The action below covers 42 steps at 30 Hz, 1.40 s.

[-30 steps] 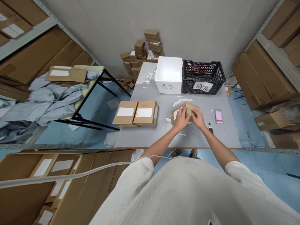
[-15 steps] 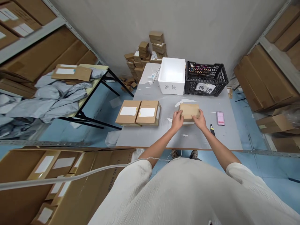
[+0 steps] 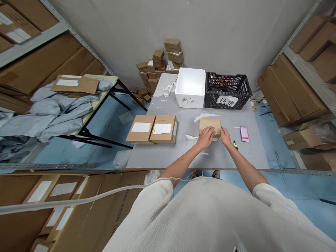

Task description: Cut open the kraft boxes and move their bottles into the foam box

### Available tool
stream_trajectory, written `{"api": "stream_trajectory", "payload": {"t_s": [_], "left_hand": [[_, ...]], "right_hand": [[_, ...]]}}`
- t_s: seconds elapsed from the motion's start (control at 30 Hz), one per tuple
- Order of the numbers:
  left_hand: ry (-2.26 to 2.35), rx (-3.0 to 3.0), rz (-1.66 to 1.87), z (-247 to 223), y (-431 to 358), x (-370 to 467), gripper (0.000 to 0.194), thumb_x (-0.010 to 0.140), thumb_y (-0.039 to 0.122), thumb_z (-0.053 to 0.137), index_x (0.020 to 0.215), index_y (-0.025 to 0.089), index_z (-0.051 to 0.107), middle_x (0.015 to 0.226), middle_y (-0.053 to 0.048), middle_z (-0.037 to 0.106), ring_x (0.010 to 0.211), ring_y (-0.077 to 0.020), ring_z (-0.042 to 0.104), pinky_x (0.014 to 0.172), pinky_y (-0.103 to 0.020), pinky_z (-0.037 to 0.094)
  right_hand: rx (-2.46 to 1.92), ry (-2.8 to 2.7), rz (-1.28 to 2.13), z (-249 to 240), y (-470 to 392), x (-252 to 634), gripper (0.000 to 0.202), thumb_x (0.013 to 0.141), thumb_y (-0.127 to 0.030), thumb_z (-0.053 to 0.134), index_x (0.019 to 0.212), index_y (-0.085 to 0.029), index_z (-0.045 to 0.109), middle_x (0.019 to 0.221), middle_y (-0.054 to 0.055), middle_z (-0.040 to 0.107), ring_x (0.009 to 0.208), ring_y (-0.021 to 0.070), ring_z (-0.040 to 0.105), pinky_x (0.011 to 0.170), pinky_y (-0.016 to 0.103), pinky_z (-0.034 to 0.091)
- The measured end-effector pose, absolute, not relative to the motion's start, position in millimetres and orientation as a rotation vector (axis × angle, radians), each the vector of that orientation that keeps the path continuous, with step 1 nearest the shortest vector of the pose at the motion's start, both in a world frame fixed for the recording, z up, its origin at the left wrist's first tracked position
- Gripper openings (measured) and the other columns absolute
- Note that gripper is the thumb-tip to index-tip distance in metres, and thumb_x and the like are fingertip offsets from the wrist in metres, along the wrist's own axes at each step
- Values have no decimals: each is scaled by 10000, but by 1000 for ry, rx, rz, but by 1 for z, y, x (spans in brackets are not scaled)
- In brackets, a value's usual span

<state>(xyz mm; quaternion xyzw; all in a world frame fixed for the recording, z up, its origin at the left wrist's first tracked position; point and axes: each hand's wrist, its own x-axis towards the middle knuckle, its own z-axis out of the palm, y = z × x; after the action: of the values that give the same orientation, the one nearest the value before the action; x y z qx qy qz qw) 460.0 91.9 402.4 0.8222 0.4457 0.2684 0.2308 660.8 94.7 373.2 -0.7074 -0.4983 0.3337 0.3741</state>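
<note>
Though small, cardboard box (image 3: 209, 123) against both hands (image 3: 205, 138) (image 3: 225, 136)

Over at the grey table (image 3: 168, 157), the left hand (image 3: 206, 138) lies over the top of a small cardboard box (image 3: 209, 124), while the right hand (image 3: 225, 136) touches its right side. Just beside the right hand is a cutter (image 3: 235, 145), with a phone (image 3: 244, 134) near it. Behind the box, a white bin (image 3: 189, 100) stands beside a black crate (image 3: 228, 93).

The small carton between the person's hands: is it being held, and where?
Yes, the small carton: left hand on its near top edge, right hand at its near right corner.
</note>
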Motion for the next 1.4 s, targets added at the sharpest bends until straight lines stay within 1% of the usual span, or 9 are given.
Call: {"api": "stream_trajectory", "payload": {"t_s": [0.1, 0.23, 0.3, 0.47, 0.6, 0.8, 1.0, 1.17, 1.4], "left_hand": [[1264, 2237, 725, 403, 92, 459, 531, 1110, 338, 456, 1630, 250, 512, 1614, -150, 574, 1500, -313, 519, 1243, -491, 424], [1489, 2166, 653, 405, 94, 451, 647, 1079, 500, 561, 1664, 240, 473, 1650, -175, 531, 1535, -371, 468, 1273, -550, 363], [1623, 2106, 640, 404, 96, 444, 705, 1053, 541, 601, 1673, 233, 466, 1638, -188, 530, 1534, -400, 453, 1277, -575, 347], [1801, 1970, 701, 396, 100, 409, 640, 1058, 430, 552, 1657, 214, 495, 1590, -200, 536, 1496, -403, 470, 1248, -573, 394], [1887, 1857, 737, 393, 100, 372, 582, 1063, 348, 515, 1630, 225, 542, 1557, -192, 537, 1468, -388, 499, 1220, -542, 443], [1924, 1753, 751, 384, 100, 341, 588, 1062, 275, 464, 1642, 215, 534, 1492, -193, 580, 1416, -385, 552, 1209, -547, 461], [1811, 1628, 748, 357, 95, 349, 574, 1064, 241, 450, 1633, 223, 527, 1369, -166, 619, 1342, -332, 610, 1189, -484, 498], [1627, 1546, 753, 329, 87, 372, 539, 1069, 228, 449, 1601, 219, 535, 1361, -150, 603, 1363, -299, 605, 1199, -440, 493], [1506, 1495, 824, 290, 77, 386, 532, 1059, 228, 472, 1587, 207, 527, 1419, -169, 608, 1466, -318, 519, 1270, -502, 427]], "right_hand": [[-1742, -1325, 874, 375, 100, 653, 626, 1028, -579, 388, 1435, -233, 715, 1530, 125, 678, 1434, 287, 592, 1273, 474, 432], [-1558, -1431, 996, 379, 105, 639, 585, 1021, -619, 485, 1402, -262, 749, 1510, 99, 698, 1398, 286, 628, 1233, 456, 472], [-1498, -1462, 1029, 379, 106, 632, 559, 996, -616, 553, 1363, -254, 770, 1488, 105, 710, 1379, 297, 640, 1224, 457, 479], [-1579, -1442, 1142, 362, 105, 616, 499, 930, -541, 642, 1311, -244, 766, 1476, 120, 695, 1312, 307, 671, 1183, 474, 514], [-1800, -1392, 1108, 341, 102, 607, 486, 858, -487, 700, 1283, -252, 724, 1477, 120, 673, 1417, 312, 593, 1231, 487, 472], [-1856, -1263, 1162, 329, 104, 593, 549, 836, -472, 681, 1338, -260, 615, 1477, 110, 674, 1361, 285, 631, 1194, 465, 497], [-1902, -1342, 958, 336, 99, 614, 557, 797, -461, 674, 1307, -245, 627, 1437, 141, 665, 1326, 322, 622, 1188, 494, 494], [-1968, -1433, 818, 339, 85, 653, 521, 797, -406, 668, 1290, -242, 630, 1353, 139, 663, 1320, 334, 595, 1184, 511, 489], [-1956, -1529, 846, 334, 68, 686, 518, 815, -335, 637, 1321, -222, 626, 1371, 138, 635, 1195, 288, 649, 1165, 502, 513]]}}
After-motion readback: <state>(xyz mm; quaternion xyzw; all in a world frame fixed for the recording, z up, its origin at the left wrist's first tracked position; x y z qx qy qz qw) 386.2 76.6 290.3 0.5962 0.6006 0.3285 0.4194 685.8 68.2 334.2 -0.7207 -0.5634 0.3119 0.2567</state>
